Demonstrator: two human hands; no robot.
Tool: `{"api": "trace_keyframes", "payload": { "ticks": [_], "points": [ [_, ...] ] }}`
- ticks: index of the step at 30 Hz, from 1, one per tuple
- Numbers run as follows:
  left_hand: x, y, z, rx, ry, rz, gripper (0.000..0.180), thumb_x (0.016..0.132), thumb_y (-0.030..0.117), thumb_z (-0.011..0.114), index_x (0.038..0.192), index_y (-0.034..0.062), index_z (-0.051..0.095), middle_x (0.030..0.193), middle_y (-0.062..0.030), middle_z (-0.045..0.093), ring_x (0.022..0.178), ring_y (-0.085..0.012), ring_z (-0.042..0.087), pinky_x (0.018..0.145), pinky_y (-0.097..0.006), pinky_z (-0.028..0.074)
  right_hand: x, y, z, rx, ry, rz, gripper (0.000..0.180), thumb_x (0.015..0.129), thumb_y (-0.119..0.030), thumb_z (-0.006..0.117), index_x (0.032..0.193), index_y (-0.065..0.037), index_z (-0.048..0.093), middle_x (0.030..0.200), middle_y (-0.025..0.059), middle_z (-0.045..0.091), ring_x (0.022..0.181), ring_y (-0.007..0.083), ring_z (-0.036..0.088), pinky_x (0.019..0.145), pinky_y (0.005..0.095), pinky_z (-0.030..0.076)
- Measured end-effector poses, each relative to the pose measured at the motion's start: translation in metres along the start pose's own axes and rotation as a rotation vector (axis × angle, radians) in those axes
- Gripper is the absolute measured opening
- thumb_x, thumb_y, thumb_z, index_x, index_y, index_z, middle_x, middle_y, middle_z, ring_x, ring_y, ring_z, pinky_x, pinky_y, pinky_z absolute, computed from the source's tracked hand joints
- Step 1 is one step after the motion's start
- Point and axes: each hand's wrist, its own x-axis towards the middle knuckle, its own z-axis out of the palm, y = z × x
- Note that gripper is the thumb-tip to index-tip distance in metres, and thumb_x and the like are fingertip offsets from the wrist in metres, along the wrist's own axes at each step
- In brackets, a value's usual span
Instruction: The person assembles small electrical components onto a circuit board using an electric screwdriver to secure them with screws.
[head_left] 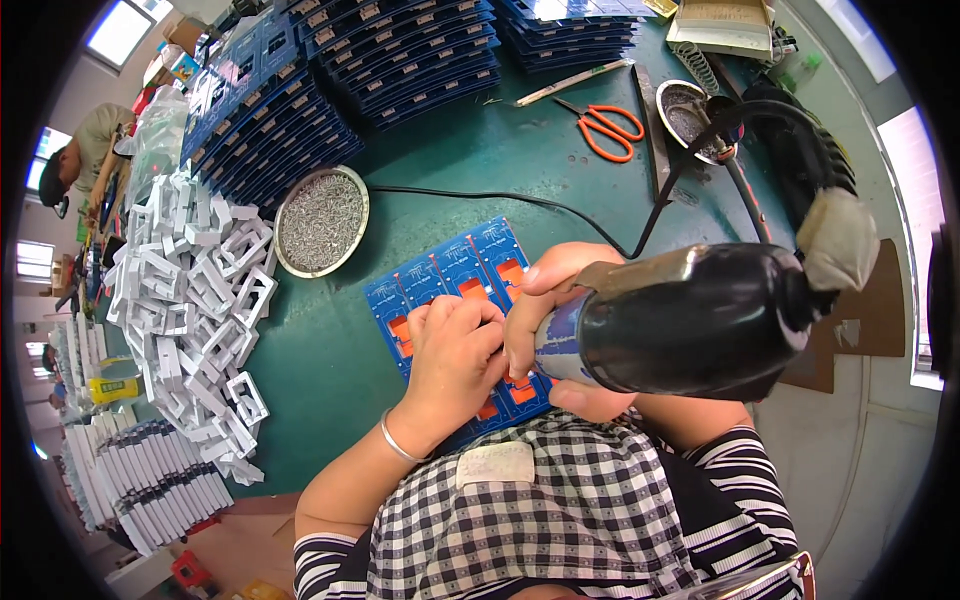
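A blue circuit board panel (385, 298) with orange-red rectangles showing in it lies at the table's near edge, against my checked apron. My left hand (452, 360) rests over its middle, fingers curled together and pointing down at it. Whatever those fingertips pinch, if anything, is hidden. Wrapped in my right hand (562, 275) is a power screwdriver (690, 325) with a bulky black body, held just right of the left fingers. Its tip is out of sight behind the hands, so I cannot tell whether it touches the panel.
A round dish of small screws (322, 222) stands beyond the panel, left of a black cable (480, 192). White plastic frames (190, 300) are heaped at left. Stacked blue boards (400, 60) line the back. Orange-handled scissors (610, 132) and another bowl (690, 120) lie far right. A person (95, 150) bends over at far left.
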Motion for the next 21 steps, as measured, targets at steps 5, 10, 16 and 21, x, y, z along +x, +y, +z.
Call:
{"api": "trace_keyframes", "payload": {
  "ticks": [5,10,16,21],
  "points": [
    [0.002,-0.003,-0.01,-0.006,-0.164,-0.067,0.023,0.067,0.017,0.073,0.088,0.0135,0.062,0.094,-0.0009,0.056,0.094,-0.0238,0.05,0.084,-0.039,0.032,0.009,-0.007,0.004,-0.101,-0.043,0.072,0.07,0.068,-0.017,0.078,0.126,-0.001,0.041,0.085,0.0118,0.062,0.073,0.0189,0.062,0.066,0.0274,0.048],
    [0.018,-0.023,-0.054,-0.041,0.103,0.04,0.019,0.072,0.01,0.07,0.09,0.0092,0.065,0.089,-0.0061,0.063,0.085,-0.0248,0.058,0.077,-0.036,0.04,0.018,-0.014,0.011,-0.234,-0.084,0.16,0.072,0.063,-0.018,0.079,0.124,-0.001,0.045,0.094,0.0117,0.062,0.081,0.0199,0.063,0.073,0.0289,0.048],
    [0.042,-0.1,-0.09,0.102,0.304,-0.054,0.01,0.078,0.009,0.067,0.085,0.0023,0.067,0.081,-0.0108,0.064,0.079,-0.029,0.061,0.071,-0.037,0.047,0.028,-0.015,0.019,-0.386,-0.147,0.261,0.073,0.058,-0.019,0.081,0.122,-0.001,0.051,0.105,0.0116,0.062,0.091,0.0211,0.064,0.081,0.0307,0.049],
    [0.049,-0.132,-0.09,0.342,0.205,-0.146,0.012,0.079,0.013,0.067,0.088,0.0076,0.07,0.085,-0.0085,0.064,0.085,-0.0299,0.06,0.074,-0.04,0.045,0.02,-0.005,0.021,-0.087,-0.049,0.384,0.073,0.056,-0.02,0.083,0.12,-0.001,0.054,0.108,0.011,0.062,0.092,0.0205,0.063,0.084,0.0308,0.049]
  ]
}}
